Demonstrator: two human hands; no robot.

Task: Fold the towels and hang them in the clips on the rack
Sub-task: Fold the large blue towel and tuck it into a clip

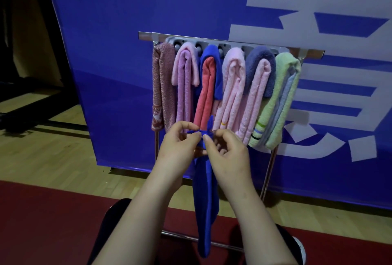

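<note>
Both hands closed on one long royal-blue terry towel [204,196], folded into a narrow strip. Left hand [180,145] pinching the upper end between thumb and fingertips; right hand [228,150] just beside it, thumb and forefinger pressed together on the same bunched end, with a small blue tab standing up between the two pinches. Below the grip, hanging straight down between the forearms, the rest of the strip, loose at the bottom. Directly behind and above the grip, a grey plastic clip rack on a silver metal bar [231,42], carrying folded towels side by side: a speckled reddish-brown towel [162,86] above-left of the grip, then a lilac and pink pair [184,78], a coral towel under a blue one [206,86] straight above the pinch, a pale pink towel [232,86], a pink towel under a slate-blue one [257,78], and a light green striped towel [280,99] far up-right. Behind all, a big blue banner with white characters [127,52].
</note>
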